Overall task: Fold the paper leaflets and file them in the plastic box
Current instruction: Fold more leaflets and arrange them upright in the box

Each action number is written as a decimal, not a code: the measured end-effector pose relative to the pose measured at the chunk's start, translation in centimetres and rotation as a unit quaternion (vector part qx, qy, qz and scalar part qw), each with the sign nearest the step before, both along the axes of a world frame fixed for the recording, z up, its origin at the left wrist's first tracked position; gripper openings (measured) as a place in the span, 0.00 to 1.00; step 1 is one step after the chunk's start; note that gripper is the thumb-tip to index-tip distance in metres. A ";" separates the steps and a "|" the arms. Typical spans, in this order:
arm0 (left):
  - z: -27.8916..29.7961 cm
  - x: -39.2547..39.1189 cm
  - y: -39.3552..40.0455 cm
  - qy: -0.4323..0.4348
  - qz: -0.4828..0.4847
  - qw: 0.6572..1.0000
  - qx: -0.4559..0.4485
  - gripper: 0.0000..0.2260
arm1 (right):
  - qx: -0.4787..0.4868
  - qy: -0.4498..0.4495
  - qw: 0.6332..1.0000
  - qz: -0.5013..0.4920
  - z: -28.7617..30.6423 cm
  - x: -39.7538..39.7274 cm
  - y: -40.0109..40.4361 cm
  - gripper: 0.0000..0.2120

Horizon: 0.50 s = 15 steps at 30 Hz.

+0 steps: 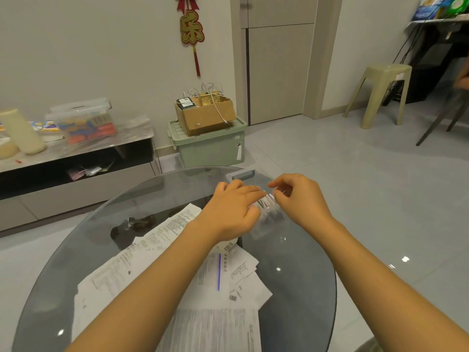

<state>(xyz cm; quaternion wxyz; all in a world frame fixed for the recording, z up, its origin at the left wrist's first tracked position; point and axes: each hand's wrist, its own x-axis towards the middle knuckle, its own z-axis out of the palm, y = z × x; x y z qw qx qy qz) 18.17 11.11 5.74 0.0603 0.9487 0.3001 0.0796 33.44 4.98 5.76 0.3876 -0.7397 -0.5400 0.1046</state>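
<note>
Both hands work over a clear plastic box (266, 219) that stands at the far part of the round smoked-glass tabletop (304, 275). The left hand (232, 207) lies across the box's near-left side, its fingers (250, 193) stretched forward and only slightly bent, their tips at a small bundle of folded white paper leaflets (266, 199) standing in the box. The right hand (298, 199) is just right of that bundle, its fingers (279, 184) curled narrowly, thumb and forefinger close together at the bundle's edge; motion blur makes it impossible to tell whether they actually pinch paper. The two sets of fingertips are near each other, with the folded leaflets between them.

Just beyond the fingers lies a grey box lid with a handle (241, 174) on the tabletop. Nearer than the fingers, under the left forearm, spreads a loose overlapping heap of unfolded printed white leaflets (223, 283), one with a blue stripe.

Far past the fingers, on the floor against the wall, stands a pale green lidded storage bin (210, 146) with an open cardboard carton (205, 115) on top.
</note>
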 end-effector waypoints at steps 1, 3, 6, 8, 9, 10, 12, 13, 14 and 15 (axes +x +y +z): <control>0.1 -1.2 -1.0 -0.014 0.013 1.000 -0.003 0.28 | 0.001 0.004 1.000 0.016 0.2 -0.7 -0.5 0.09; 0.0 -3.6 -3.4 -0.036 0.041 0.998 -0.021 0.28 | -0.003 0.012 0.998 0.055 0.2 -2.2 -1.8 0.09; -0.3 -7.0 -7.1 -0.035 0.088 0.994 -0.059 0.28 | -0.029 0.014 0.992 0.122 -0.4 -4.5 -3.5 0.09; -0.9 -9.0 -9.4 -0.017 0.116 0.990 -0.076 0.28 | -0.052 0.004 0.985 0.163 -1.2 -5.8 -4.6 0.08; -1.1 -9.8 -10.1 -0.006 0.126 0.989 -0.079 0.28 | -0.062 -0.005 0.982 0.180 -1.7 -6.2 -5.1 0.08; -1.6 -10.8 -11.0 0.006 0.138 0.987 -0.081 0.27 | -0.075 -0.019 0.977 0.199 -2.3 -6.9 -5.6 0.08; -2.7 -12.5 -12.3 0.031 0.161 0.982 -0.092 0.22 | -0.100 -0.040 0.968 0.228 -3.4 -8.0 -6.6 0.07; -3.1 -12.9 -12.5 0.041 0.167 0.980 -0.096 0.21 | -0.111 -0.043 0.964 0.239 -3.8 -8.1 -6.9 0.07; -3.8 -13.5 -13.2 0.053 0.173 0.978 -0.100 0.21 | -0.122 -0.047 0.959 0.251 -4.5 -8.5 -7.4 0.07; -4.0 -13.7 -13.4 0.068 0.175 0.977 -0.096 0.21 | -0.130 -0.047 0.956 0.260 -4.8 -8.6 -7.6 0.07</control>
